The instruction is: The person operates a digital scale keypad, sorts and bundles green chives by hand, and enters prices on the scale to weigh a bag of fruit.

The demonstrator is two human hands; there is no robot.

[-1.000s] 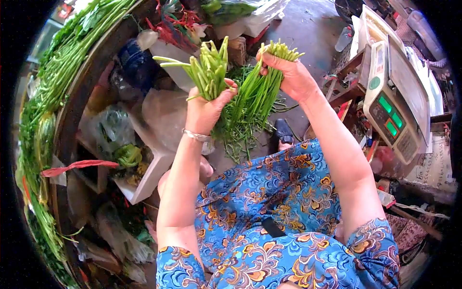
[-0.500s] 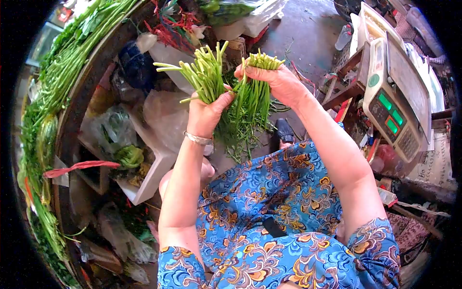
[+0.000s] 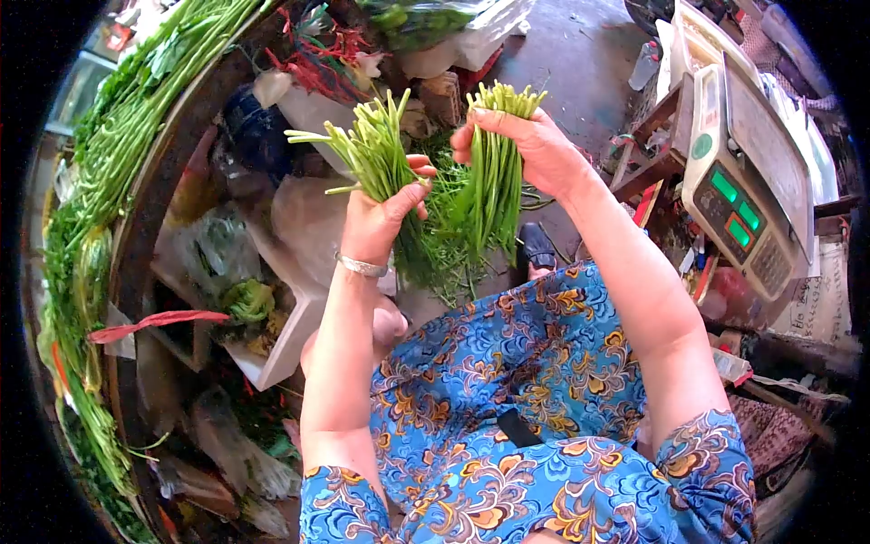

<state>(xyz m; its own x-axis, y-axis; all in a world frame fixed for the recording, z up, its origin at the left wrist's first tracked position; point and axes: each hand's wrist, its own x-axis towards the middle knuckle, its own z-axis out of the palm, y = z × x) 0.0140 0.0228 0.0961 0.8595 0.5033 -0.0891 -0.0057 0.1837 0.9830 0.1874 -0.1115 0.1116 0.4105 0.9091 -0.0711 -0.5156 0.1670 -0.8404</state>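
My left hand [image 3: 379, 218] is closed around a bundle of green stems [image 3: 373, 150], their cut ends fanned upward and to the left. Just to its right, my right hand [image 3: 535, 150] grips a second bundle [image 3: 497, 181] near the top, with even cut ends above the fingers and the stems hanging down. The two bundles are apart at the top; lower down their leafy parts come close together. Loose greens [image 3: 449, 272] lie on the floor beneath. A bracelet [image 3: 362, 266] is on my left wrist.
Long leafy greens [image 3: 136, 136] lie along a curved ledge at the left, with a red strip [image 3: 159, 325] beside them. A scale [image 3: 739, 199] with lit green digits stands at the right. A white foam box [image 3: 281, 349], plastic bags and a bottle [image 3: 644, 65] are around.
My right hand moved left toward the other bundle, then back right and slightly up with its stems. My left hand shifted slightly left and down, still holding its bundle.
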